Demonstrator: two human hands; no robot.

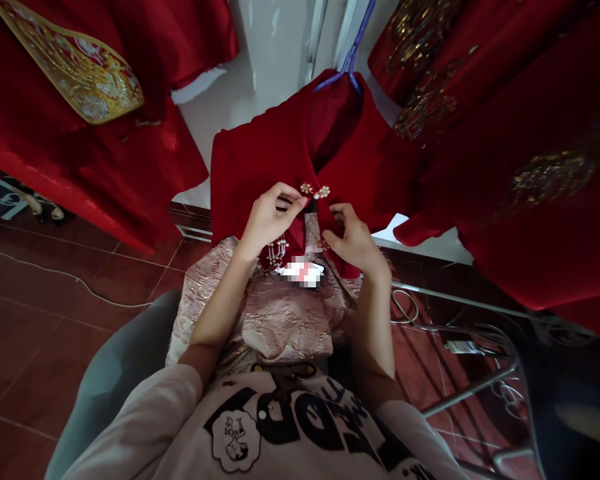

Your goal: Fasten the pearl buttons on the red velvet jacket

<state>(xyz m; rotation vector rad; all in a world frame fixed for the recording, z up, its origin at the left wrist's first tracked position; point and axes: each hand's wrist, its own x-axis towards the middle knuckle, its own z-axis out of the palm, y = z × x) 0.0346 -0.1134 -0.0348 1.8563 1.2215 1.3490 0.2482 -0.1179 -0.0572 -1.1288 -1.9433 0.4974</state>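
Observation:
A red jacket [260, 153] hangs in front of me on a purple hanger [350, 63]. Two jewelled flower clasps [315, 191] sit side by side where its front edges come close at the chest. My left hand [273, 217] pinches the jacket's edge just below the left-hand clasp, thumb and forefinger together. On the other front edge rests my right hand [355, 240], its thumb and forefinger apart and bent toward the opening. Beaded tassels [277, 250] dangle below my left hand. Shiny pink brocade cloth [285, 327] covers my lap, with a lit phone-like screen [303, 272], partly blurred out, on it.
Red garments with gold embroidery [95, 87] hang at the left, and more with sequins [550, 173] at the right. A metal-framed rack or chair [470, 390] stands on the tiled floor [25, 347] at the right. A pale cable [80, 287] runs along the left.

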